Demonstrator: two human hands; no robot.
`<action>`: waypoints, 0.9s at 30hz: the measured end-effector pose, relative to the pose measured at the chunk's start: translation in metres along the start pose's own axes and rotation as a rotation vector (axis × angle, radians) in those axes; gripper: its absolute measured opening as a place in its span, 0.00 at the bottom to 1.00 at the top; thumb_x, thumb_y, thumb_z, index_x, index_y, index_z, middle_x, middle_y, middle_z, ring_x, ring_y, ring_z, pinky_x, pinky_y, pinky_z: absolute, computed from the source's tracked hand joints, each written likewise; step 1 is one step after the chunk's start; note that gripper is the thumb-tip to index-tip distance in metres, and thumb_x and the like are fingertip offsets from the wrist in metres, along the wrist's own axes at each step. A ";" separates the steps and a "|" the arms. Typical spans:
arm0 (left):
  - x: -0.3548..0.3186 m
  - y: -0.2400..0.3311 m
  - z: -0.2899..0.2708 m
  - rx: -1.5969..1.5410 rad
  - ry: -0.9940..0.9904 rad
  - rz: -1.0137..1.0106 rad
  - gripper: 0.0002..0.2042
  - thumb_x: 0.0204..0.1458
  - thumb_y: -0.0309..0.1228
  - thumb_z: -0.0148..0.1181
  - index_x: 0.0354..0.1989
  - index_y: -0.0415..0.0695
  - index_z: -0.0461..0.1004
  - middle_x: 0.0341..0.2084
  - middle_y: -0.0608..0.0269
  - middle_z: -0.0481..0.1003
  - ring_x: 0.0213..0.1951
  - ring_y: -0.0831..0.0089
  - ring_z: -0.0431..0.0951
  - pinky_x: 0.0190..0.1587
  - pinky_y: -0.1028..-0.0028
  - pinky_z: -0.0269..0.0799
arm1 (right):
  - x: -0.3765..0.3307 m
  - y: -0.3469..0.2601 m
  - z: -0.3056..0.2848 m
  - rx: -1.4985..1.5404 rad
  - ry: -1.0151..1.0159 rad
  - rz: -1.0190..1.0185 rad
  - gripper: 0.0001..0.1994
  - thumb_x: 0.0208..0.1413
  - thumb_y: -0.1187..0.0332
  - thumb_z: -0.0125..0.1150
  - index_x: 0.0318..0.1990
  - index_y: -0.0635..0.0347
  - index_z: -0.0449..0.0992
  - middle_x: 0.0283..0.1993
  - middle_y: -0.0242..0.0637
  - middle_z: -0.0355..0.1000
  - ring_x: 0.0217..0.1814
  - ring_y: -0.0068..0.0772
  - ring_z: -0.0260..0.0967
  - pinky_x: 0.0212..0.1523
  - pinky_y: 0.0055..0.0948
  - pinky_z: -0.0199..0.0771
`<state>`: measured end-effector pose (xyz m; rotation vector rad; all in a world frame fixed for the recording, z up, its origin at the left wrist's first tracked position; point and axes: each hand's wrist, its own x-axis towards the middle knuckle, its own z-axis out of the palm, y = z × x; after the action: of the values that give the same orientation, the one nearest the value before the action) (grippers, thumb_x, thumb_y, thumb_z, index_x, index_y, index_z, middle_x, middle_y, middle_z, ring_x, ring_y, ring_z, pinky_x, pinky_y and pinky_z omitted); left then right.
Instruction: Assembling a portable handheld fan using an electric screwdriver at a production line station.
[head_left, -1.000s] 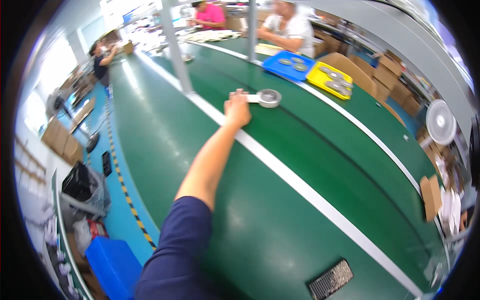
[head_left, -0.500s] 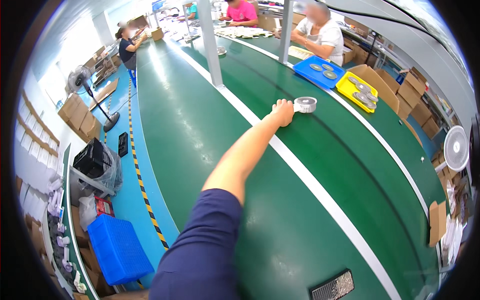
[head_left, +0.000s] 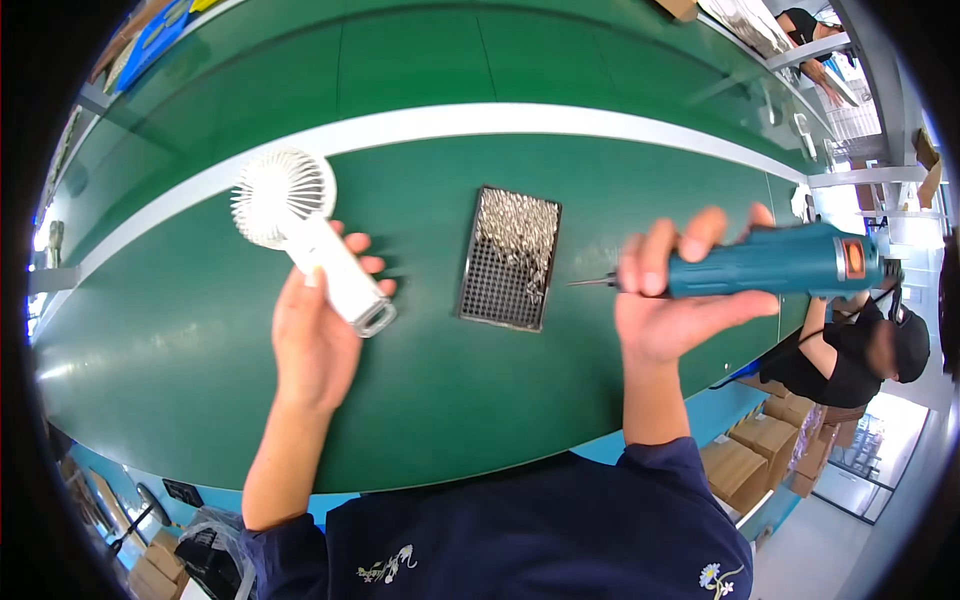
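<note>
Above the green conveyor belt (head_left: 420,420) my left hand (head_left: 315,335) grips a small white handheld fan (head_left: 305,235), fingers wrapped round its handle. Its long axis slants from the round grille at upper left down to the loop end at lower right, just past my fingertips. My right hand (head_left: 675,300) is clamped round a teal electric screwdriver (head_left: 770,262), which lies nearly level, its thin bit pointing left toward a black perforated tray (head_left: 500,290) heaped with silver screws (head_left: 518,228) at its far end. That tray rests flat on the belt between my hands, its long side running away from me. A white stripe (head_left: 520,122) curves across the belt beyond it. To my right another person in dark clothes (head_left: 850,350) sits near stacked cardboard boxes (head_left: 755,455) on a pale blue floor. Bright daylight floods the far right edge of the room.
</note>
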<state>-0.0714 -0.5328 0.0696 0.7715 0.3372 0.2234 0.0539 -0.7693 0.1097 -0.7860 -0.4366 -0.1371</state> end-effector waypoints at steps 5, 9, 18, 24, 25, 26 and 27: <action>-0.013 -0.029 0.014 -0.011 -0.080 -0.156 0.21 0.61 0.30 0.45 0.60 0.36 0.54 0.54 0.48 0.65 0.53 0.59 0.70 0.51 0.59 0.72 | -0.012 0.012 0.016 0.059 -0.188 0.073 0.47 0.39 0.22 0.37 0.58 0.50 0.52 0.29 0.36 0.61 0.15 0.31 0.60 0.12 0.26 0.63; -0.010 -0.033 0.008 0.109 -0.119 -0.173 0.22 0.58 0.23 0.47 0.61 0.37 0.52 0.53 0.47 0.66 0.54 0.59 0.70 0.49 0.62 0.75 | -0.012 0.023 0.008 0.016 -0.188 -0.014 0.49 0.35 0.19 0.35 0.56 0.51 0.54 0.23 0.38 0.62 0.11 0.31 0.57 0.08 0.24 0.59; -0.015 -0.036 0.004 0.205 -0.207 -0.190 0.25 0.53 0.18 0.52 0.59 0.36 0.53 0.50 0.48 0.68 0.52 0.61 0.72 0.51 0.66 0.71 | -0.020 0.039 -0.011 -0.126 -0.210 -0.021 0.44 0.42 0.22 0.30 0.56 0.48 0.54 0.27 0.33 0.60 0.11 0.26 0.55 0.10 0.26 0.57; -0.014 -0.037 0.000 0.146 -0.163 -0.200 0.22 0.55 0.21 0.52 0.58 0.37 0.55 0.42 0.55 0.70 0.44 0.67 0.74 0.48 0.68 0.71 | -0.024 0.045 -0.007 -0.096 -0.169 0.032 0.43 0.42 0.22 0.30 0.54 0.48 0.55 0.26 0.32 0.59 0.11 0.26 0.54 0.09 0.26 0.57; -0.013 -0.038 -0.003 0.111 -0.161 -0.188 0.22 0.55 0.22 0.52 0.57 0.37 0.55 0.39 0.57 0.70 0.41 0.69 0.75 0.47 0.68 0.71 | -0.025 0.047 -0.007 -0.094 -0.176 0.050 0.43 0.42 0.22 0.30 0.54 0.47 0.55 0.25 0.32 0.59 0.10 0.26 0.54 0.09 0.25 0.56; -0.014 -0.040 0.001 0.118 -0.128 -0.145 0.20 0.55 0.24 0.53 0.55 0.38 0.56 0.36 0.59 0.69 0.36 0.72 0.73 0.44 0.69 0.72 | -0.025 0.048 -0.007 -0.123 -0.163 0.053 0.43 0.43 0.22 0.30 0.54 0.47 0.55 0.25 0.32 0.58 0.10 0.26 0.54 0.09 0.25 0.56; -0.016 -0.040 0.002 0.115 -0.125 -0.146 0.20 0.55 0.24 0.53 0.55 0.38 0.56 0.36 0.59 0.69 0.36 0.72 0.73 0.44 0.69 0.72 | -0.025 0.048 -0.007 -0.126 -0.164 0.057 0.43 0.43 0.22 0.30 0.54 0.47 0.55 0.25 0.32 0.58 0.10 0.26 0.54 0.09 0.25 0.56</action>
<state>-0.0821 -0.5674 0.0456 0.8658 0.2880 0.0183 0.0469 -0.7419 0.0635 -0.9362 -0.5644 -0.0474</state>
